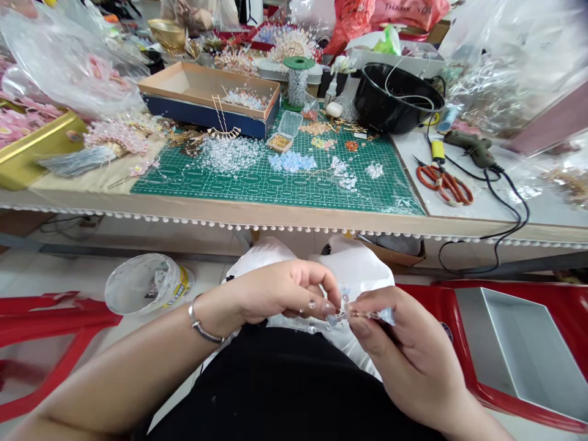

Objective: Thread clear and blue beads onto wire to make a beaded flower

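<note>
Over my lap, both hands pinch a small wired ornament of clear beads and pale blue petals. My left hand, a silver bangle at its wrist, is closed on the ornament's left end, where loose clear beads stick out. At the other end my right hand grips it between thumb and forefinger; a pale blue petal shows beside those fingers. Part of the wire is hidden by my fingers. On the green cutting mat lie pale blue flower pieces and a heap of clear beads.
A shallow box, a wire spool and a black bowl stand behind the mat. Orange-handled pliers and a corded glue gun lie right. A white bucket stands on the floor between red stools.
</note>
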`<control>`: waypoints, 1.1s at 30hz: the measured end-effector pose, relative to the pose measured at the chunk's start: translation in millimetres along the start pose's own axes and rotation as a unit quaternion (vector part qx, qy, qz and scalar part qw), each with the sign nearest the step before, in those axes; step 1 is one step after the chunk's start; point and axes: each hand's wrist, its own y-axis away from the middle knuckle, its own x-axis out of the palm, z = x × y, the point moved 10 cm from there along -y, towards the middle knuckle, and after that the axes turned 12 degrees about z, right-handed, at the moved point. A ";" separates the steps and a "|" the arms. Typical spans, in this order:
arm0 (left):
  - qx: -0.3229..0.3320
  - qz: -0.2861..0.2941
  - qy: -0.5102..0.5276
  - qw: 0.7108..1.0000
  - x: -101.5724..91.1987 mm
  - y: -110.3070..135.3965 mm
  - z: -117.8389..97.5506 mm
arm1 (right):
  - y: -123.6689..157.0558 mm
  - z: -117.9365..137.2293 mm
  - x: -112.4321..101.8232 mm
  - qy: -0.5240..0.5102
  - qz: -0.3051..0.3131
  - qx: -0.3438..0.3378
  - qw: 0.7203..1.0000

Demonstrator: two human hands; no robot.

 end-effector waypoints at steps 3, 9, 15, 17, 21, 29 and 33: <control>-0.014 0.045 0.114 0.992 16.0 -7.8 18.5 | 2.7 0.0 1.0 0.004 -0.037 -0.016 0.999; -0.007 0.097 0.202 0.974 35.1 -13.1 27.3 | 7.1 -0.8 -7.3 0.012 -0.111 -0.013 0.994; 0.080 -0.075 0.100 0.989 2.7 0.4 9.6 | 4.0 -3.6 -17.8 0.145 -0.149 0.023 0.978; 0.095 -0.157 -0.054 0.981 -4.2 10.1 -0.7 | 1.2 -5.2 -16.9 0.203 -0.157 0.035 0.966; 0.124 -0.227 -0.487 0.834 24.1 25.4 -34.8 | -6.4 -7.4 -6.8 0.289 -0.141 0.043 0.946; 0.224 -0.284 -0.772 0.523 70.4 54.2 -91.0 | -4.3 4.8 3.6 0.276 -0.119 -0.035 0.953; 0.257 -0.281 -0.796 0.470 68.6 55.4 -102.5 | -4.8 4.1 5.6 0.250 -0.094 -0.027 0.963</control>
